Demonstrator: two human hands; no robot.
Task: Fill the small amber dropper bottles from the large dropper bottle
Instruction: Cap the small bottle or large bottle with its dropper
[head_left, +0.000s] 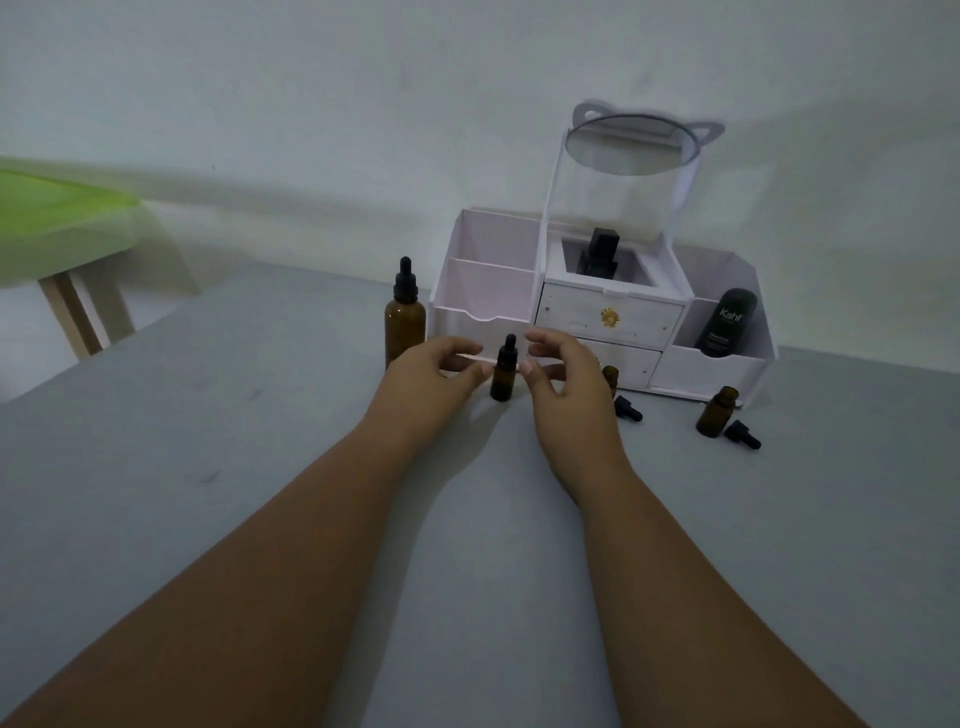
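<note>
The tall amber glass dropper bottle with its black cap (404, 321) is standing at the left, just behind your left hand (431, 375). Your left hand is hovering loosely open beside the small capped amber dropper bottle (503, 371), gripping nothing; your right hand (563, 382) is doing the same, fingertips close. Further right, two small amber bottles are standing uncapped (718, 411); your forearm could be tipping them if you sweep sideways.

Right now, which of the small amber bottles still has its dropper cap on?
The small amber bottle standing between the two hands. The other two small bottles, further right, are open, with black dropper caps lying beside them.
</note>
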